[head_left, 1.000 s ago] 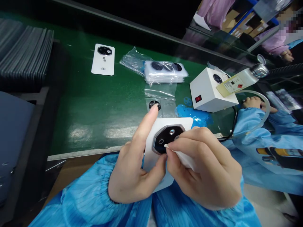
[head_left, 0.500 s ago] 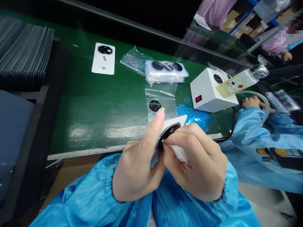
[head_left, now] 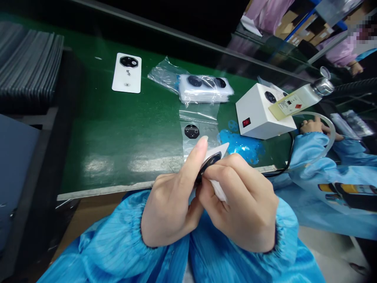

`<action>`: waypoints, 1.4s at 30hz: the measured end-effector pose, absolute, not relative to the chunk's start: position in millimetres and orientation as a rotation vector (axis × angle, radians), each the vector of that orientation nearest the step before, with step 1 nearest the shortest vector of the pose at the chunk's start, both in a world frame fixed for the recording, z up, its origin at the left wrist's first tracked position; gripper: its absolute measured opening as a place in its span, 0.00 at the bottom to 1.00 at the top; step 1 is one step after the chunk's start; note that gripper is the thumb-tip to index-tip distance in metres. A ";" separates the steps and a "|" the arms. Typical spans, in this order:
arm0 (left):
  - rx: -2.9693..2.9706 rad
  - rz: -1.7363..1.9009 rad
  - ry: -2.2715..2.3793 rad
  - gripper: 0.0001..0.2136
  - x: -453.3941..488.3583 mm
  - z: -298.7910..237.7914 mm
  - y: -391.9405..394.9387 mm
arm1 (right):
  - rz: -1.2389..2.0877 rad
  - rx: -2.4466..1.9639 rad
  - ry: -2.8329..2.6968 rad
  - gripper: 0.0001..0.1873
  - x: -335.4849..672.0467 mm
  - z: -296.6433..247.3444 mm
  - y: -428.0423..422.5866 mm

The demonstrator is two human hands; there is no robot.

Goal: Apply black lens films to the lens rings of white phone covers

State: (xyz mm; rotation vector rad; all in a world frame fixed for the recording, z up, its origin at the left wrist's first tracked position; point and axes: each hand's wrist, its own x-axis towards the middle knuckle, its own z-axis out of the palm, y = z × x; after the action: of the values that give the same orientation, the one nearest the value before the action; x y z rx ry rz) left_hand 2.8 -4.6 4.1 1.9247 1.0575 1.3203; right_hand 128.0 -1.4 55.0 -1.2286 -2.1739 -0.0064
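Note:
My left hand [head_left: 172, 210] grips a white phone back cover [head_left: 221, 148] near the table's front edge, tilted, its black camera plate [head_left: 213, 160] facing my right side. My right hand [head_left: 246, 204] is closed in a pinch on a white wipe [head_left: 218, 190], fingertips against the camera plate. Fingers hide much of the cover and wipe. Just beyond the hands, a clear plastic bag [head_left: 198, 116] has a black camera-shaped lens piece [head_left: 191, 131] lying on it. Another white phone back cover [head_left: 126, 80] lies flat farther left.
A wrapped stack of white pieces [head_left: 203, 94] lies at the back. Right of it, a white box [head_left: 255, 118] with a red switch carries a tilted bottle [head_left: 294, 104]. Blue film [head_left: 243, 145] lies before the box. Dark trays [head_left: 29, 67] stand left; a co-worker's sleeve [head_left: 312, 147] is at right.
The held cover has tilted more edge-on, showing less of its camera plate. My right hand has shifted slightly left with the wipe. The camera view has moved a little.

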 end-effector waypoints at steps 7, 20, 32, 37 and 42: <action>1.386 1.293 0.714 0.37 -3.8 15.1 -7.3 | 0.142 -1.074 -2.127 0.09 149.3 75.5 -7.1; 1.293 1.298 0.607 0.38 0.0 22.0 -6.6 | 0.308 -1.031 -1.908 0.11 152.0 66.2 -7.8; 1.241 1.309 0.622 0.36 0.4 21.7 -6.7 | 0.315 -0.970 -1.928 0.11 154.3 62.6 -0.8; 1.289 1.288 0.675 0.37 -1.6 17.0 -3.5 | 0.326 -0.925 -1.910 0.12 154.9 53.8 5.4; 1.362 1.369 0.747 0.38 -0.1 9.3 -1.8 | 0.233 -0.981 -1.962 0.12 152.6 55.0 4.6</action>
State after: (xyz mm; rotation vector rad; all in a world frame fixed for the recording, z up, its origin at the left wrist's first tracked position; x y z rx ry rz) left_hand -0.1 -1.8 9.3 1.3622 0.7473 1.3694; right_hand 152.6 4.6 55.0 -0.9812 -1.9616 0.2332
